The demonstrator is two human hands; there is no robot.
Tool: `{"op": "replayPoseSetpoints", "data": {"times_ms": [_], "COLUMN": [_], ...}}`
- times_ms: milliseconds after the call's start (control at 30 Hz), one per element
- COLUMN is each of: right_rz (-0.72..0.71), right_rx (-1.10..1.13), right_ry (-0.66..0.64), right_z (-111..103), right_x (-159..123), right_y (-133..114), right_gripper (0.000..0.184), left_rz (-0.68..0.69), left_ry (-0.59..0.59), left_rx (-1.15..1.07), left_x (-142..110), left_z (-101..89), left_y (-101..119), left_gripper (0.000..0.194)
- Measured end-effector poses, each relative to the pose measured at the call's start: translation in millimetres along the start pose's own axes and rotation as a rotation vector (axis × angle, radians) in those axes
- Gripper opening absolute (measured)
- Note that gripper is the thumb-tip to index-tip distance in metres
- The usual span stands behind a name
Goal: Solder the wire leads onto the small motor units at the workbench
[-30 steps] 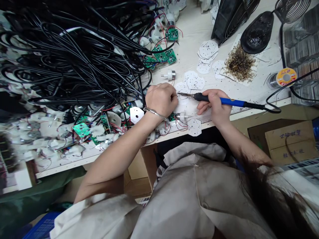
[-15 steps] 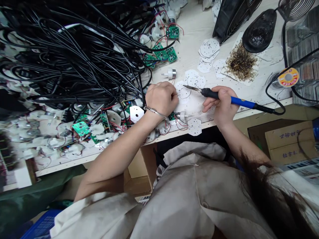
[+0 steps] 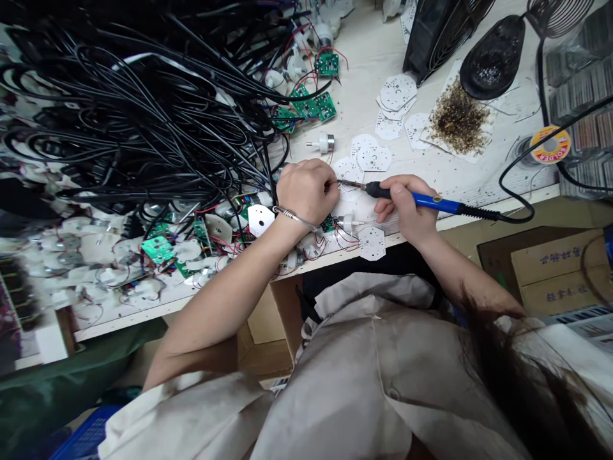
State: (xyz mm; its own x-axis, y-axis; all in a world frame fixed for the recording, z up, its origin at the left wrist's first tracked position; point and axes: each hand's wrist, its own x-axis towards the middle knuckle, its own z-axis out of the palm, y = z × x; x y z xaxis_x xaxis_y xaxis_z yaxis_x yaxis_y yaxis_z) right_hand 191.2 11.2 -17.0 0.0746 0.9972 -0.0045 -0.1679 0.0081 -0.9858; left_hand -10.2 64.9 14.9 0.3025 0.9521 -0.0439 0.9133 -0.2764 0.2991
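My right hand [image 3: 407, 207] is shut on a blue-handled soldering iron [image 3: 433, 202], its metal tip reaching left to the fingertips of my left hand [image 3: 306, 191]. Those fingers curl closed above a white octagonal circuit board [image 3: 347, 171], and whatever they may pinch is hidden. Another octagonal board [image 3: 372, 156] lies just beyond. Beneath my left wrist sits a white round disc [image 3: 261, 219], and a small motor with red wires [image 3: 347, 223] lies near the bench edge. A metal bangle [image 3: 292, 218] circles my left wrist.
A heap of black cables [image 3: 134, 108] fills the left of the bench, among green circuit boards [image 3: 316, 105]. Further right are a dark fan guard [image 3: 445, 32], a black dish [image 3: 493, 57], burnt residue on paper [image 3: 457, 118], and a solder spool [image 3: 550, 145]. A cardboard box [image 3: 550, 271] stands below the bench edge.
My right hand has moved left, carrying the iron tip from a small gap to my left fingertips. My left hand has barely moved.
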Motion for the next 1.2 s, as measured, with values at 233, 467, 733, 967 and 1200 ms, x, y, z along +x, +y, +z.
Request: {"op": "replayPoseSetpoints", "data": {"times_ms": [233, 467, 733, 967, 1200], "right_rz": [0.014, 0.011, 0.010, -0.060, -0.080], "right_rx": [-0.071, -0.063, -0.066, -0.081, -0.087], "right_ry": [-0.023, 0.040, -0.005, 0.086, 0.042], "right_z": [0.1, -0.5, 0.3, -0.8, -2.7], "right_x": [-0.3, -2.4, -1.2, -5.1, -6.1], "right_y": [0.9, -0.3, 1.2, 2.2, 3.5], "right_gripper": [0.047, 0.048, 0.046, 0.044, 0.039], "left_rz": [0.007, 0.025, 0.013, 0.030, 0.019], "left_ry": [-0.005, 0.035, 0.009, 0.030, 0.018], "left_rx": [-0.017, -0.027, 0.004, -0.001, -0.003], "left_x": [-0.2, -1.2, -0.6, -1.0, -0.9], "left_z": [0.1, 1.3, -0.4, 0.9, 1.5], "left_y": [-0.4, -2.1, 0.3, -1.8, -1.6], "left_gripper": [0.024, 0.020, 0.021, 0.021, 0.021]}}
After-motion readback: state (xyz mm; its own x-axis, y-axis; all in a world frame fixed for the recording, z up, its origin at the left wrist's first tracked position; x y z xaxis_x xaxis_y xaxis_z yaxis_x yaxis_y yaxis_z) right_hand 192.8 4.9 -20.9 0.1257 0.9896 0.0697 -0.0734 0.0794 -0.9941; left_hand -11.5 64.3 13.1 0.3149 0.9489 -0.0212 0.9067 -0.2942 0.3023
